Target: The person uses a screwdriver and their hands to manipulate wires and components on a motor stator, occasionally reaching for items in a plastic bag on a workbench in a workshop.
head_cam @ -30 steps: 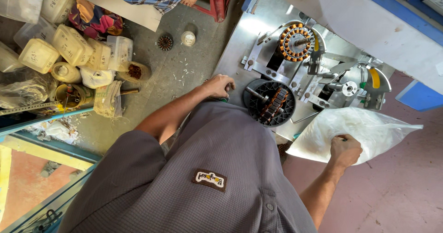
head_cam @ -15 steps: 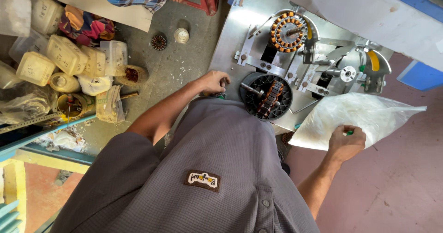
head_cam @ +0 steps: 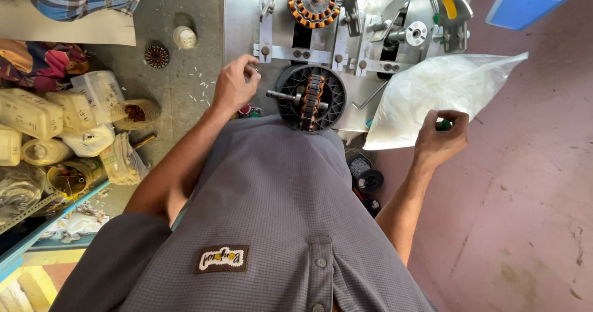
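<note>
Gripping white plastic bag (head_cam: 440,96) in right hand (head_cam: 440,140); left hand (head_cam: 235,83) fingers curled, perhaps empty, beside black rotor housing (head_cam: 311,97).

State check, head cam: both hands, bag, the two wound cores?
left hand: fingers curled, at the metal plate's edge
right hand: gripping the white plastic bag, small green item in fingers
bag: full, lying tilted
dark round housing: open, core inside
copper-wound stator: mounted on fixture
</note>
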